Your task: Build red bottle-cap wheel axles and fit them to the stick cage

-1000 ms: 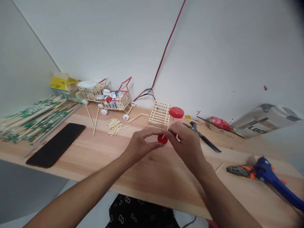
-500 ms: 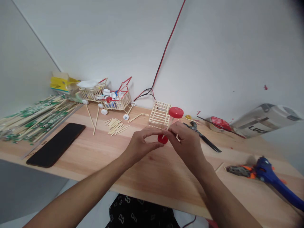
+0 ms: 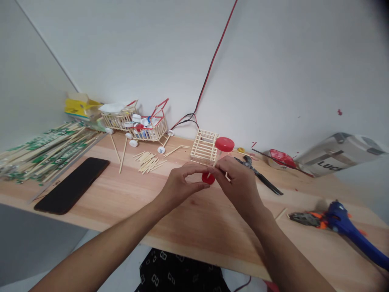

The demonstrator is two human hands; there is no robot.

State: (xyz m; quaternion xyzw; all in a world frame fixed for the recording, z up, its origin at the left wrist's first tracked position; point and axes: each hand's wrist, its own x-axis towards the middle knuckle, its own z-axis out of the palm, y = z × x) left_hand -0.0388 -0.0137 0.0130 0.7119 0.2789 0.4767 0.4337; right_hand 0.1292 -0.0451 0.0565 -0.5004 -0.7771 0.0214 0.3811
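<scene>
Between the thumb and fingers of my left hand is a red bottle cap, gripped by its edge. My right hand pinches a thin wooden stick whose lower end meets the inside of that cap. A second red bottle cap sits on the stick's upper end, above my right fingers. Just behind my hands stands a small crate-like frame of sticks. Part of the stick is hidden by my fingers.
Left of my hands lie cut sticks, a black phone and packed chopsticks. Two stick-built carts stand behind, one a cart full of caps. Cutting pliers and a blue glue gun lie to the right.
Almost nothing differs. The upper red cap has shifted very slightly to the left; both hands keep their hold.
</scene>
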